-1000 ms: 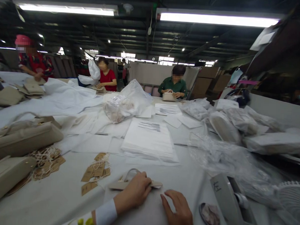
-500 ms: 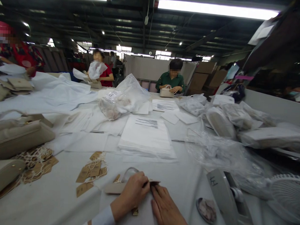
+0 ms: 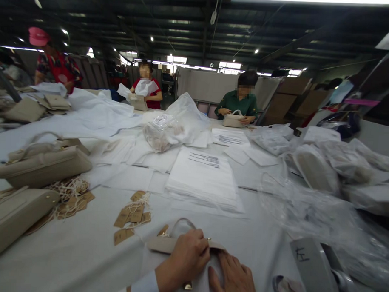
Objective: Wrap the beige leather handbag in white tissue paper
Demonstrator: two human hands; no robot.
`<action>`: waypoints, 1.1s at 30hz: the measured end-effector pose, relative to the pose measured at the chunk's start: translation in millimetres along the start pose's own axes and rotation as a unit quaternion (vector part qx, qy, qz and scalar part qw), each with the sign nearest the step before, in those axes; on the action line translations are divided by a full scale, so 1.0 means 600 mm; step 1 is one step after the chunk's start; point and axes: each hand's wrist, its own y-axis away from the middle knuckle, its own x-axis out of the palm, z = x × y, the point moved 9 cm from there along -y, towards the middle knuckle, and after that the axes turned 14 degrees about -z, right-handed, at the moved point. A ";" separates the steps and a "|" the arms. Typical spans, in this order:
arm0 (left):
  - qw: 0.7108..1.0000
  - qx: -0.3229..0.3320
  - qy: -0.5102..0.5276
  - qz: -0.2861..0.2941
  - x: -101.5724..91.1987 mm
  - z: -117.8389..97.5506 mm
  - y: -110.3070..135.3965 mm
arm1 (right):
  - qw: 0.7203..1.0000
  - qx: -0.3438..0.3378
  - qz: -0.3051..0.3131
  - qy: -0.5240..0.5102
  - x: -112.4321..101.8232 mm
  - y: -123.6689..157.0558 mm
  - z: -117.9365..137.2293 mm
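Item: beige handbag (image 3: pixel 165 244) on worktop (image 3: pixel 82 253), our left hand (image 3: pixel 186 258) clamped on its flap, right hand (image 3: pixel 234 279) flat (press evenly, we judge).

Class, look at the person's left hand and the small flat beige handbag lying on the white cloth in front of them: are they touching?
Touching. The head view shows the left hand lying on the small flat beige handbag, fingers curled over its top edge with no gap.

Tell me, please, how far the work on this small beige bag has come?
Done: bagged pieces lie in plastic at the right. In hand: the left hand pinches the small beige bag near its top edge, and the right hand lies flat beside it. Left: loose brown tags and two beige bags wait unwrapped.
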 end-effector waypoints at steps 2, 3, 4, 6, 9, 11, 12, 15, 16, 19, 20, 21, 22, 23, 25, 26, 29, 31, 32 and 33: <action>1.000 -0.003 0.009 -0.003 0.001 0.002 -0.002 | 0.985 0.120 0.065 -0.110 0.027 0.001 -0.037; 1.000 -0.005 0.017 -0.005 0.001 0.002 -0.002 | 0.968 0.173 0.083 -0.162 0.034 0.001 -0.053; 1.000 -0.008 0.027 -0.008 0.000 0.003 -0.003 | 0.950 0.217 0.089 -0.205 0.033 -0.002 -0.069; 0.998 -0.015 0.052 -0.016 -0.008 0.005 -0.002 | 0.931 0.275 0.053 -0.235 0.008 -0.020 -0.098; 0.994 -0.033 0.096 -0.042 -0.043 0.021 0.002 | 0.937 0.298 -0.035 -0.177 -0.061 -0.069 -0.120; 0.987 -0.071 0.108 -0.092 -0.083 0.056 0.013 | 0.957 0.240 -0.025 -0.160 -0.082 -0.117 -0.089; 0.983 -0.099 0.101 -0.119 -0.102 0.080 0.023 | 0.966 0.199 0.005 -0.167 -0.079 -0.141 -0.064; 0.969 -0.193 0.061 -0.141 -0.125 0.159 0.068 | 0.971 0.092 0.095 -0.199 -0.043 -0.205 0.016; 0.965 -0.221 0.059 -0.131 -0.122 0.180 0.085 | 0.969 0.069 0.119 -0.203 -0.026 -0.222 0.037; 0.945 -0.286 0.084 -0.135 -0.105 0.220 0.133 | 0.957 0.020 0.208 -0.200 0.035 -0.240 0.083; 0.936 -0.303 0.094 -0.149 -0.102 0.227 0.145 | 0.950 0.008 0.241 -0.196 0.056 -0.235 0.094; 0.927 -0.321 0.105 -0.164 -0.100 0.233 0.155 | 0.943 -0.002 0.270 -0.192 0.073 -0.225 0.103; 0.918 -0.337 0.120 -0.174 -0.097 0.237 0.163 | 0.938 -0.011 0.292 -0.188 0.085 -0.213 0.110; 0.909 -0.350 0.139 -0.177 -0.093 0.239 0.168 | 0.935 -0.018 0.301 -0.185 0.092 -0.201 0.115; 0.898 -0.359 0.192 -0.170 -0.088 0.235 0.172 | 0.940 -0.029 0.289 -0.179 0.086 -0.183 0.122; 0.895 -0.350 0.219 -0.166 -0.089 0.228 0.170 | 0.946 -0.032 0.272 -0.175 0.075 -0.177 0.124; 0.902 -0.283 0.263 -0.192 -0.119 0.198 0.166 | 0.964 -0.032 0.212 -0.157 0.016 -0.165 0.127; 0.919 -0.200 0.246 -0.234 -0.158 0.169 0.167 | 0.977 -0.038 0.152 -0.145 -0.036 -0.155 0.130; 0.930 -0.150 0.231 -0.245 -0.176 0.152 0.170 | 0.984 -0.057 0.101 -0.137 -0.065 -0.148 0.134; 0.940 -0.101 0.213 -0.247 -0.190 0.135 0.174 | 0.987 -0.088 0.037 -0.130 -0.095 -0.137 0.142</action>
